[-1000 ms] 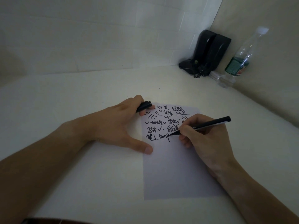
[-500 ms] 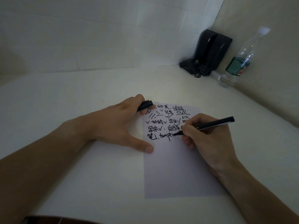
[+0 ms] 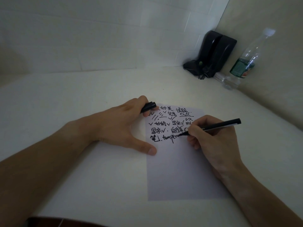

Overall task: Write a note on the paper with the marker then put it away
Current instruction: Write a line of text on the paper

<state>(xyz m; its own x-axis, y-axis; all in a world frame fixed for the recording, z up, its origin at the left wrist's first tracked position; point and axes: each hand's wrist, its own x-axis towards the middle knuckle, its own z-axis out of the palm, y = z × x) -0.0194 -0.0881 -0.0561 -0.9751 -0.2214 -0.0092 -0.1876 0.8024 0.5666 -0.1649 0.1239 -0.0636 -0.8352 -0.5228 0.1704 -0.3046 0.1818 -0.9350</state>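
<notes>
A white sheet of paper (image 3: 177,174) lies on the pale table, its upper part covered with black handwriting. My right hand (image 3: 213,141) grips a black marker (image 3: 218,126), tip down on the paper at the end of the lowest written line. My left hand (image 3: 121,126) rests flat on the paper's left edge, thumb spread, and pinches the black marker cap (image 3: 148,106) between its fingers near the sheet's top left corner.
In the far right corner stand black speakers (image 3: 214,53) with tangled cables. A clear plastic water bottle (image 3: 246,63) with a green label leans against the right wall. White walls close the table (image 3: 82,99) at the back and right.
The marker tip has travelled rightwards along the lowest line, adding letters to the word. My right hand shifted right with it. The left hand has stayed put.
</notes>
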